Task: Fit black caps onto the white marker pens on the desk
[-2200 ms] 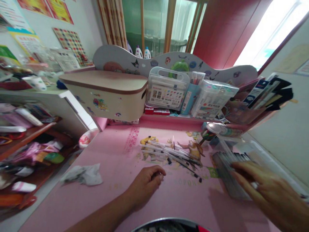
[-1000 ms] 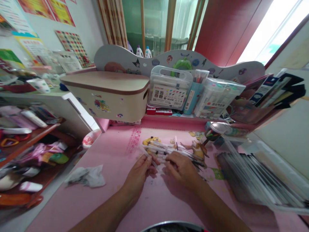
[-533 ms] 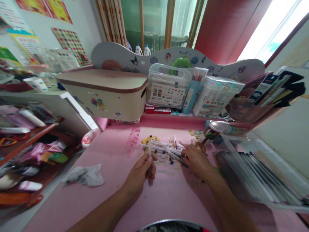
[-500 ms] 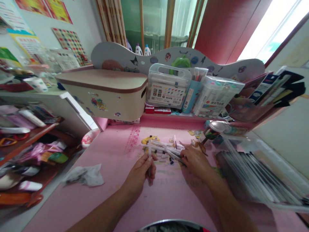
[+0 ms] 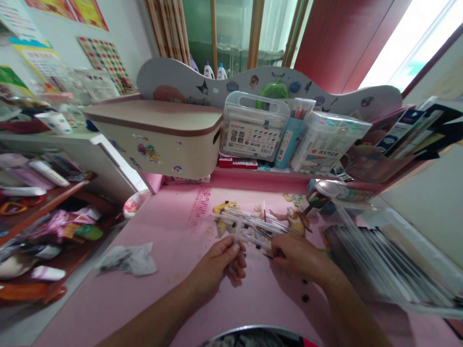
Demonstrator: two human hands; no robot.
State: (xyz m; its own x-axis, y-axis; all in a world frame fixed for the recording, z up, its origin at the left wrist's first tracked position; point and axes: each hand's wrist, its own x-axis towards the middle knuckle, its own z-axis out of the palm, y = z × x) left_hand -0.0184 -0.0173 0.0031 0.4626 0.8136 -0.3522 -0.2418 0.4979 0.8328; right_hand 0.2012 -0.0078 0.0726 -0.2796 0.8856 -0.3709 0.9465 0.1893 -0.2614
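Note:
My left hand (image 5: 221,262) is closed around a white pen (image 5: 238,232) and holds it upright over the pink desk mat (image 5: 170,231). My right hand (image 5: 296,255) lies just right of it, fingers pinched at the near edge of a pile of white pens (image 5: 253,224); what it pinches is too small to make out. Small black caps (image 5: 305,298) lie loose on the mat beside my right forearm.
A clear case filled with pens (image 5: 376,262) lies open at the right. A crumpled tissue (image 5: 126,259) sits at the left. Behind are a cream box (image 5: 159,135), marker cases (image 5: 253,127) and a jar (image 5: 320,193). Cluttered shelves (image 5: 39,193) flank the left.
My right hand left the clear case and came to the pen pile. My left hand picked up a white pen and both hands drew slightly nearer to me.

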